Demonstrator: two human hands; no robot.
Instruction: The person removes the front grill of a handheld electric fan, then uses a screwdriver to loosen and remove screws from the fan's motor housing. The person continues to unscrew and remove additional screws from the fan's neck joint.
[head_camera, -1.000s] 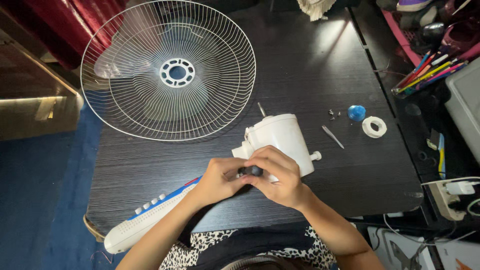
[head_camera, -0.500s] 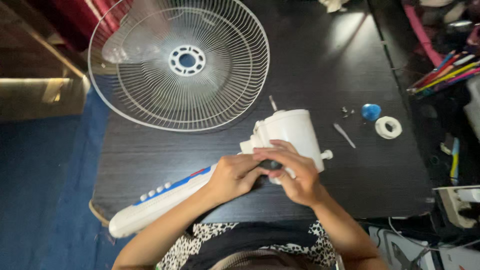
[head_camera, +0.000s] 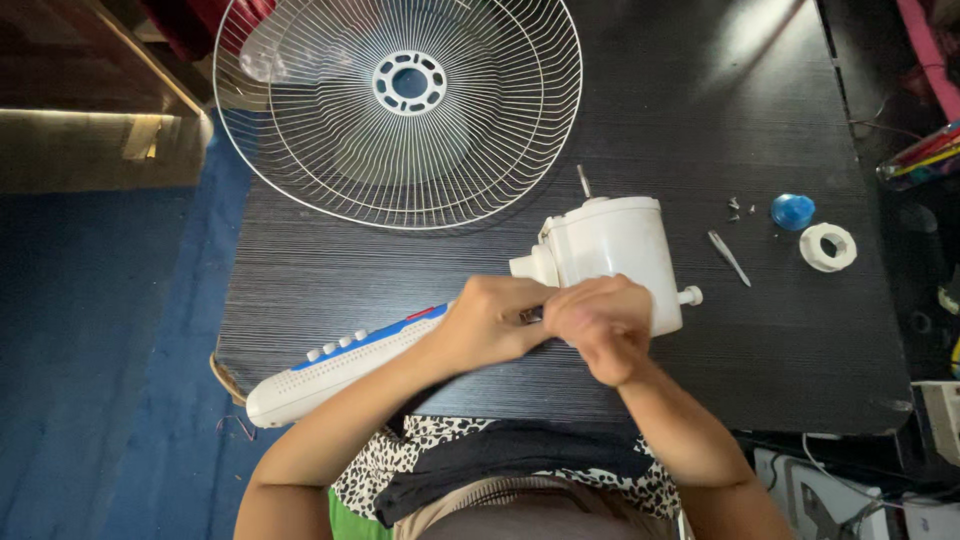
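Near edge of dark wood-grain tabletop (head_camera: 300, 290): left hand (head_camera: 490, 325) and right hand (head_camera: 600, 325) clamped together on a small dark part (head_camera: 531, 315), against white plastic fan motor housing (head_camera: 615, 250). Beyond: round white wire fan guard (head_camera: 400, 110).

Both hands, left hand (head_camera: 490, 325) & right hand (head_camera: 598, 325), meet at near end of white motor housing (head_camera: 612, 250), which blocks the desk (head_camera: 330, 270) centre. Wire fan guard (head_camera: 400, 105) fills far-left. Control bar (head_camera: 340, 365) lies slantwise at near-left edge. Right side: blue cap (head_camera: 792, 211), white ring (head_camera: 828, 246), thin pin (head_camera: 729, 258), tiny screws (head_camera: 738, 207). Bare room: far-right, near-right corner, strip btw guard & bar.
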